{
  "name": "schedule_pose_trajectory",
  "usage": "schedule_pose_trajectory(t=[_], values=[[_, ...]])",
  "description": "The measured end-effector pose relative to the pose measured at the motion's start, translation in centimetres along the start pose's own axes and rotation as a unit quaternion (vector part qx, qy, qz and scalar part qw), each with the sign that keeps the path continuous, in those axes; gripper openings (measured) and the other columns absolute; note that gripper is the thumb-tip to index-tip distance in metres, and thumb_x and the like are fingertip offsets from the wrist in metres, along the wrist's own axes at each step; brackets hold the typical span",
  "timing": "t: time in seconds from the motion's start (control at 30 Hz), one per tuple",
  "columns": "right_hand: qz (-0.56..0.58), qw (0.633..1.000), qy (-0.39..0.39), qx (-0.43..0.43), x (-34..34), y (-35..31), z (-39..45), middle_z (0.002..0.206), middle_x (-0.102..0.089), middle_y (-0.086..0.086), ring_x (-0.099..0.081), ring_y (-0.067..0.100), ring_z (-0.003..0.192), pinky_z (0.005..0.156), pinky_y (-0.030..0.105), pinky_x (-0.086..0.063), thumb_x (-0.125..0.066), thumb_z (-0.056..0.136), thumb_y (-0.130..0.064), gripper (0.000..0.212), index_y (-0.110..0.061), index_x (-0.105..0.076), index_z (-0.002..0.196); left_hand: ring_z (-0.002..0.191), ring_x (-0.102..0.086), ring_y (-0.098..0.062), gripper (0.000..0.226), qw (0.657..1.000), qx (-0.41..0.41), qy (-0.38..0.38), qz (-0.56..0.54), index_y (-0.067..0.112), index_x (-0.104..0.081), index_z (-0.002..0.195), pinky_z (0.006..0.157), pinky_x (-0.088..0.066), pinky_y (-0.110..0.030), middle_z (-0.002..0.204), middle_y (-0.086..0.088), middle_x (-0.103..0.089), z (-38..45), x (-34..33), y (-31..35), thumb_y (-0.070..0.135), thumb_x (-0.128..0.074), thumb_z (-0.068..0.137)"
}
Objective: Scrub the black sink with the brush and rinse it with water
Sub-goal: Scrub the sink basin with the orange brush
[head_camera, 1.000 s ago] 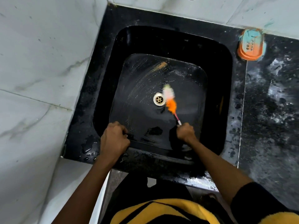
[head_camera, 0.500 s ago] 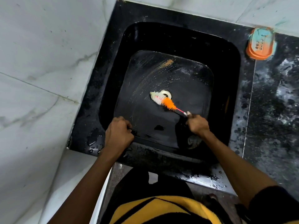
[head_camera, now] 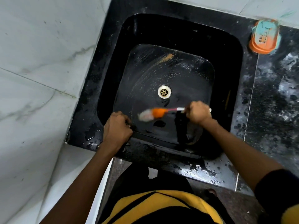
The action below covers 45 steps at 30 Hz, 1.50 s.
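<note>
While the left hand (head_camera: pixel 117 126) grips the sink (head_camera: pixel 111 78) rim, the right hand (head_camera: pixel 198 113) holds the brush (head_camera: pixel 155 113).

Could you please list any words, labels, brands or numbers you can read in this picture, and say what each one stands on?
No text can be read.
Soap dish at the counter's far right corner: dark marks on its teal top, too blurred to read.
Brush, sink and drain: no lettering shows.

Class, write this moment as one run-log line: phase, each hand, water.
phase: scrubbing | right hand: grips brush on black sink floor | left hand: grips front rim | water: none running
</note>
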State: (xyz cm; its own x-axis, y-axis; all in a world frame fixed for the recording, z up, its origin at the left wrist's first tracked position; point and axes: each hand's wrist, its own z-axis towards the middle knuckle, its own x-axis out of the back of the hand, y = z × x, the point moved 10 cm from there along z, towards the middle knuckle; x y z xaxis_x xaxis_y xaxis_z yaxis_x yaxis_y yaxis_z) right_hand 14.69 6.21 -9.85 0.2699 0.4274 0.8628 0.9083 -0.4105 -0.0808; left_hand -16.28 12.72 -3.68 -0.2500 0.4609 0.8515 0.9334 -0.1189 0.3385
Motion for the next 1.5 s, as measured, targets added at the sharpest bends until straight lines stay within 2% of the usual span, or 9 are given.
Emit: schedule_pose_trajectory(t=[0.2,0.37,0.57,0.7,0.93,1.13,1.27,1.33,1.5], values=[[-0.032,0.981,0.157,-0.108,7.2,4.5,0.5,0.09,-0.069,0.024,-0.067,0.042,0.084,0.069,0.038,-0.05,-0.052,0.092,-0.021,0.025,-0.003,-0.069,0.095,0.097,-0.061,-0.028,0.022,1.0,-0.002,0.005,-0.005,0.015,-0.078,0.088,0.075,-0.051,-0.035,0.1,-0.005,-0.067,0.1,0.0,0.0,0.006,-0.067,0.071],[0.057,0.976,0.106,-0.181,2.0,4.9,-1.8,0.102,-0.067,0.023,-0.064,0.042,0.098,0.079,0.042,-0.051,-0.048,0.095,-0.018,0.026,0.0,-0.065,0.104,0.091,-0.064,-0.028,0.021,1.0,-0.005,0.004,-0.009,0.015,-0.078,0.088,0.073,-0.053,-0.035,0.1,-0.005,-0.067,0.3,-0.1,0.0,0.008,-0.068,0.071],[0.014,0.998,-0.022,-0.055,-5.5,-3.3,-2.6,0.102,-0.069,0.014,-0.067,0.034,0.094,0.075,0.037,-0.053,-0.046,0.093,-0.013,0.023,-0.008,-0.067,0.104,0.09,-0.064,-0.027,0.019,1.0,-0.008,-0.004,-0.009,0.017,-0.078,0.086,0.072,-0.055,-0.037,0.099,-0.003,-0.067,0.4,-0.2,0.1,0.009,-0.07,0.071],[0.115,0.987,-0.003,-0.109,-5.3,-2.0,-1.6,0.109,-0.063,0.022,-0.06,0.04,0.103,0.084,0.042,-0.047,-0.043,0.096,-0.019,0.027,-0.002,-0.062,0.106,0.089,-0.064,-0.027,0.019,1.0,-0.008,-0.011,-0.009,0.018,-0.077,0.085,0.071,-0.056,-0.037,0.098,-0.003,-0.066,0.4,-0.3,0.0,0.009,-0.07,0.07],[0.314,0.867,0.05,-0.382,-7.1,6.7,-3.6,0.122,-0.059,0.024,-0.056,0.042,0.114,0.094,0.045,-0.047,-0.048,0.094,-0.024,0.033,-0.002,-0.058,0.116,0.098,-0.06,-0.024,0.021,1.0,-0.009,-0.016,-0.001,0.017,-0.078,0.092,0.076,-0.051,-0.034,0.102,-0.003,-0.065,0.5,-0.6,-0.1,0.011,-0.07,0.074],[0.246,0.941,-0.043,-0.226,-8.7,-0.7,-2.0,0.125,-0.056,0.024,-0.053,0.041,0.118,0.097,0.044,-0.044,-0.038,0.1,-0.027,0.036,-0.002,-0.056,0.12,0.099,-0.061,-0.026,0.018,1.0,0.001,-0.018,-0.003,0.02,-0.077,0.091,0.079,-0.053,-0.037,0.102,-0.003,-0.065,0.6,-0.6,-0.4,0.013,-0.074,0.074],[0.324,0.867,0.015,-0.379,-7.7,5.7,-2.2,0.129,-0.056,0.025,-0.053,0.04,0.121,0.099,0.043,-0.045,-0.049,0.093,-0.024,0.039,-0.001,-0.055,0.124,0.099,-0.061,-0.026,0.017,1.0,-0.008,-0.016,-0.001,0.018,-0.078,0.09,0.078,-0.05,-0.035,0.102,-0.004,-0.066,0.5,-0.4,-0.1,0.011,-0.073,0.075],[0.268,0.884,-0.003,-0.382,-7.9,6.6,-2.7,0.128,-0.057,0.023,-0.054,0.039,0.12,0.098,0.042,-0.045,-0.049,0.092,-0.022,0.039,-0.002,-0.056,0.124,0.098,-0.061,-0.027,0.017,1.0,-0.008,-0.014,-0.004,0.017,-0.078,0.09,0.077,-0.05,-0.034,0.101,-0.005,-0.066,0.4,-0.3,-0.1,0.011,-0.073,0.076],[0.116,0.982,-0.07,-0.128,-9.0,-0.8,-1.9,0.123,-0.058,0.021,-0.057,0.039,0.114,0.093,0.042,-0.046,-0.039,0.099,-0.023,0.034,-0.004,-0.057,0.12,0.096,-0.061,-0.027,0.014,1.0,-0.01,-0.013,-0.01,0.018,-0.077,0.087,0.076,-0.052,-0.035,0.099,-0.004,-0.066,0.4,-0.3,-0.2,0.012,-0.073,0.075]])
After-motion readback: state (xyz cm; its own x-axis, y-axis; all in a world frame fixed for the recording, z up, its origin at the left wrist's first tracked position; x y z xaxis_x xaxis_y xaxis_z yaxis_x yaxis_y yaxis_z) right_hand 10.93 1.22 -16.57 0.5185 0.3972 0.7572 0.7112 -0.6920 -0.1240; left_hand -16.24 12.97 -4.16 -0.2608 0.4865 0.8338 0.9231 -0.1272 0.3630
